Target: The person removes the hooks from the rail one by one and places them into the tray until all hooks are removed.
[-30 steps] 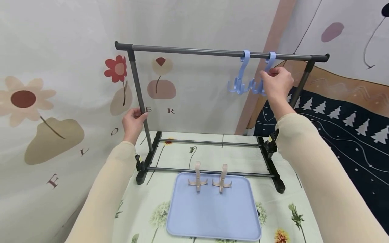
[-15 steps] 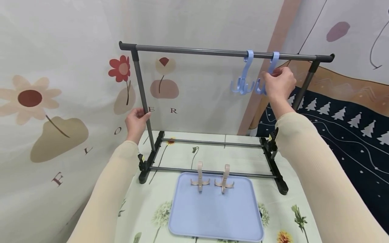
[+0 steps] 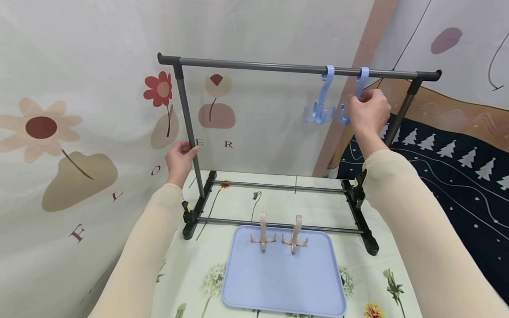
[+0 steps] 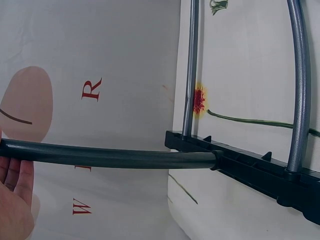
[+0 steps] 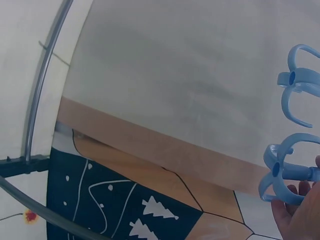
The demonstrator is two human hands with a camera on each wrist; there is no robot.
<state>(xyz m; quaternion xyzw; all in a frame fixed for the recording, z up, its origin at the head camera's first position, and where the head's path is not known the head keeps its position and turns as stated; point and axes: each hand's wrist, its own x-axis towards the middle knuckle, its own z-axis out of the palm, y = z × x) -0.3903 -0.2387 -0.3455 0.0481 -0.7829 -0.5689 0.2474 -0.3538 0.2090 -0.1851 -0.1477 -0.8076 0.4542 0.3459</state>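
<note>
A dark metal hanging rack (image 3: 254, 66) stands on the table. My left hand (image 3: 180, 162) holds its left upright post (image 3: 184, 108), thumb on the near side; in the left wrist view fingers (image 4: 22, 182) lie against that post. My right hand (image 3: 370, 112) pinches the shank of a blue multi-prong hook (image 3: 362, 79), which hangs over the top bar near its right end. Fingers hide part of this hook. Just left of it, a second blue hook (image 3: 324, 90) hangs free on the bar. Both prong ends show in the right wrist view.
A blue tray (image 3: 284, 278) lies in front of the rack's lower bars. Two beige hooks (image 3: 263, 236) rest at its far edge. Black feet (image 3: 367, 238) carry the rack on a floral tablecloth (image 3: 254, 203). Printed curtains hang behind.
The right blue hook has turned slightly, so its prongs now stand apart from the left hook's. Both hands keep their hold. The whole view has shifted a little.
</note>
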